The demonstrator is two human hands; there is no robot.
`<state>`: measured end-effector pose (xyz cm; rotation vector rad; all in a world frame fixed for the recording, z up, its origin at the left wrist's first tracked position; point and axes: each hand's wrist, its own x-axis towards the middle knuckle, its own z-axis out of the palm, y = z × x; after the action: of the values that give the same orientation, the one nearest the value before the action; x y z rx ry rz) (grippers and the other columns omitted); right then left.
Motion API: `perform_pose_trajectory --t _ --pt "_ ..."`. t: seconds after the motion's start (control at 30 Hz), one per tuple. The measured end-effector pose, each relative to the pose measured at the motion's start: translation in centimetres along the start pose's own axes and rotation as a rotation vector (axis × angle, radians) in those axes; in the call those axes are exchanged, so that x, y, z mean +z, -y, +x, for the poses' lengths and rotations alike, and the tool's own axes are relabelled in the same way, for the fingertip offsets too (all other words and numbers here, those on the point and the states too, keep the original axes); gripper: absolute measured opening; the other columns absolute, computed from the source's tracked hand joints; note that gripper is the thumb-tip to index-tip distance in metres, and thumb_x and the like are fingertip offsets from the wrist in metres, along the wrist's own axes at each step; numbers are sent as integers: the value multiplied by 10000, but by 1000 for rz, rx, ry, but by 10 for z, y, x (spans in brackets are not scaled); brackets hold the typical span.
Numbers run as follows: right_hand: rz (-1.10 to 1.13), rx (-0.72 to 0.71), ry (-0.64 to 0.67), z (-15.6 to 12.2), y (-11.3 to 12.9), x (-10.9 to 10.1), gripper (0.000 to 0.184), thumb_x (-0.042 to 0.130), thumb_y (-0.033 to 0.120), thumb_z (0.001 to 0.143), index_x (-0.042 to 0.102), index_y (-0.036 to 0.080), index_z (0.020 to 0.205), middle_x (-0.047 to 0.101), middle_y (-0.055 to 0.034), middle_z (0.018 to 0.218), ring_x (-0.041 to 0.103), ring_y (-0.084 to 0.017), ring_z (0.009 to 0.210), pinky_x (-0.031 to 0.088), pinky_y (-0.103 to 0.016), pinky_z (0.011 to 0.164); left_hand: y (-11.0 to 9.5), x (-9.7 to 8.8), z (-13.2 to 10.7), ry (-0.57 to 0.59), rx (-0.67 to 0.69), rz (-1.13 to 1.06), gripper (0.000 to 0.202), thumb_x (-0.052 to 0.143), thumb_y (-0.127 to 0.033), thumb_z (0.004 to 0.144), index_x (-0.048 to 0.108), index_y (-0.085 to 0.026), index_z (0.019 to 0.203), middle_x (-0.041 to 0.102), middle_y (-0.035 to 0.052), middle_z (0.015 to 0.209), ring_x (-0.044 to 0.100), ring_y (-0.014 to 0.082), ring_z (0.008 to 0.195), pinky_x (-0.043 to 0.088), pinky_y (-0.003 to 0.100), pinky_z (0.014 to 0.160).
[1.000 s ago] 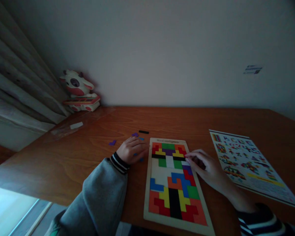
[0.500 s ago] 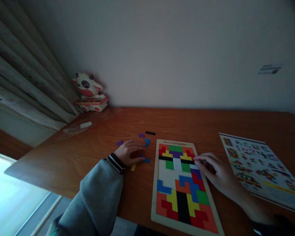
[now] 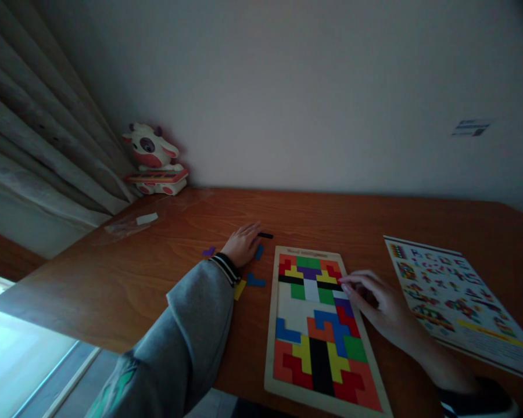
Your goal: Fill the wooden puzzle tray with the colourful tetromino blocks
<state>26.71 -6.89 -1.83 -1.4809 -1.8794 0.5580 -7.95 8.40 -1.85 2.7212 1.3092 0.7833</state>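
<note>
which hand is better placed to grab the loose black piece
Probably the left hand: its fingers are right by the loose black piece, while the right hand is across at the board's right edge.

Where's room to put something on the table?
There's bare table between the puzzle board and the picture sheet, beyond the right hand, and behind the board toward the wall. It's crowded around the left hand: loose pieces lie there.

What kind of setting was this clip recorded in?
Probably a room in a home: a patterned curtain hangs at the left, a cow-shaped toy sits at the back of a wooden table, and a colourful block puzzle board lies near the front edge.
</note>
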Motion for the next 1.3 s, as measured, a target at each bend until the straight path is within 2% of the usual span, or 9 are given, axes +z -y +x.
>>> perform_pose_trajectory --t 0.13,0.3,0.47,0.7,0.8,0.9,1.0,1.1,1.3 --pt "4 -5 8 0 -2 0 262 517 466 964 669 258 1013 648 -65 1021 642 -200 817 536 -347 672 3 7 6 67 -30 -2 303 526 -241 977 646 -187 1250 682 85 1287 646 235 1193 521 399 1039" --pt "-2 -19 14 0 -3 -1 268 516 459 968 669 257 1056 640 -60 1003 631 -185 780 526 -337 649 10 1 -2 38 -61 -27 228 596 -334 951 718 -209 1098 771 42 1071 736 213 975 588 324 891" --pt "-4 -11 6 0 2 -3 276 513 462 967 677 260 1059 652 -68 1019 641 -196 809 535 -341 662 8 0 -4 23 -30 -32 226 582 -323 953 720 -202 1086 775 38 1051 742 196 943 592 292 851" --pt "-5 -19 -8 0 4 -3 277 511 465 966 675 257 1050 652 -71 1018 639 -196 809 537 -344 659 2 -6 -4 9 146 -14 318 472 -218 966 685 -232 1201 765 25 1074 736 156 911 593 281 869" --pt "-6 -17 -8 0 4 -4 281 505 471 969 672 255 1037 655 -75 1007 634 -198 792 535 -344 638 -13 -13 -4 -94 201 -14 254 499 -261 981 717 -222 1104 773 38 991 731 162 892 594 290 858" --pt "-7 -20 6 1 2 -3 263 507 450 976 661 253 1056 647 -72 1028 636 -194 807 533 -343 651 -42 -19 -5 -149 420 -116 214 520 -251 996 716 -203 1069 773 55 992 726 160 888 583 292 854" --pt "-13 -24 10 1 0 -3 261 505 440 982 651 253 1090 638 -69 1039 636 -191 820 526 -344 664 -76 -19 -11 -53 682 -199 239 489 -203 1006 698 -191 1121 769 73 1046 712 178 950 575 310 857" --pt "-16 -26 5 1 -1 -3 273 501 445 983 650 256 1111 641 -73 1043 638 -197 821 524 -346 662 -98 -13 -18 11 781 -217 264 467 -224 1018 704 -176 1121 767 88 1059 701 194 936 579 316 823" --pt "-8 -33 -2 1 1 -2 262 503 443 983 655 258 1088 655 -72 1038 649 -202 840 535 -344 672 -104 -7 -24 111 879 -160 300 435 -200 1003 714 -176 1112 753 114 1085 681 205 892 587 336 771"
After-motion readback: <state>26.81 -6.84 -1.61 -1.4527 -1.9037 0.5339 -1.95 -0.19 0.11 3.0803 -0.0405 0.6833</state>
